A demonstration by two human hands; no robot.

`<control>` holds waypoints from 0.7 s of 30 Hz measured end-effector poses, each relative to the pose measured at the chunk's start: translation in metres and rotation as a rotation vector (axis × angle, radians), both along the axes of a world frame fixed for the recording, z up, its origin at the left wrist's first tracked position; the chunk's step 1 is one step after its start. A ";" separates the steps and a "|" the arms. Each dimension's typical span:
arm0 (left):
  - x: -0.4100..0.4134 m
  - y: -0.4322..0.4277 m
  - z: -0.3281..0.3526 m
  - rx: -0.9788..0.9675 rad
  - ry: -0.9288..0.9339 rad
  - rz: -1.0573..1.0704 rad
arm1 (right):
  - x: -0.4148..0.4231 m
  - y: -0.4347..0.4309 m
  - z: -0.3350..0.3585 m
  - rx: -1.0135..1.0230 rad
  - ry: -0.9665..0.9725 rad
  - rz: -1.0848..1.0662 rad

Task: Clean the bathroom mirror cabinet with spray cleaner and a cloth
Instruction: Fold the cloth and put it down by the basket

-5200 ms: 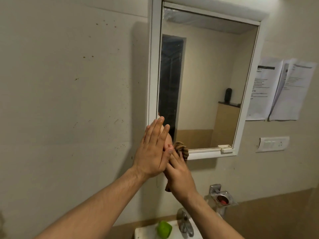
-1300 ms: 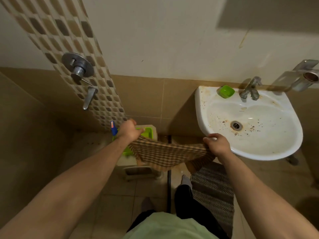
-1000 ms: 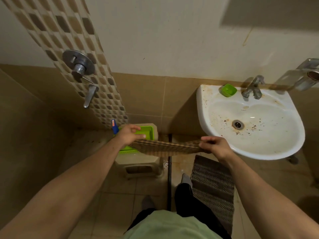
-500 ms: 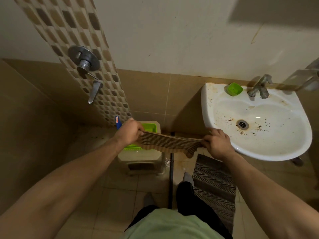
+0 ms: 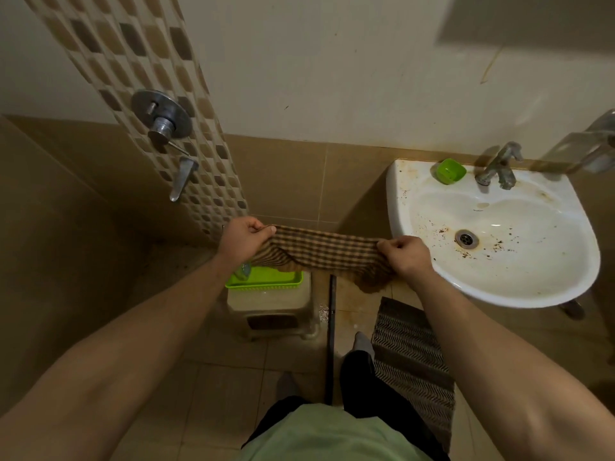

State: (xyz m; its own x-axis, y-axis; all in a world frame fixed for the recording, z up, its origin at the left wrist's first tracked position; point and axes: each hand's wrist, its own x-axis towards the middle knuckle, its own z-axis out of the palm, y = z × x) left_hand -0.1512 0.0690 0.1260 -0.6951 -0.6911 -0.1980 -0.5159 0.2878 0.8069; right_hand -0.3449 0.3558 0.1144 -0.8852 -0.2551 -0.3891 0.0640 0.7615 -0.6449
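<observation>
Both hands grip the checked cloth [image 5: 324,252], stretched taut between them in mid-air, just left of the sink [image 5: 492,294] rim. Left hand [image 5: 241,241]: fingers curled round the cloth's left end, thumb pinching on top. Right hand [image 5: 406,254]: fist closed on the right end, a loose corner hanging below it. Under the cloth: a green tray [image 5: 266,281] on a beige stool [image 5: 271,311] on the floor. Green soap dish [image 5: 451,171] sits at the sink's back left corner, just beside the tap [image 5: 497,168]. Striped mat [image 5: 412,361] on the floor under the sink's front edge. Mirror cabinet out of view.
</observation>
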 end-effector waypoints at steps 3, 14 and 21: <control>-0.005 0.019 -0.009 0.009 -0.063 0.009 | 0.016 -0.024 0.004 0.179 0.066 0.174; -0.009 0.083 -0.021 0.447 -0.167 -0.074 | 0.120 -0.085 0.012 -0.262 -0.463 0.217; 0.007 0.070 -0.012 0.439 -0.174 -0.305 | 0.102 -0.068 0.016 -0.300 -0.644 0.127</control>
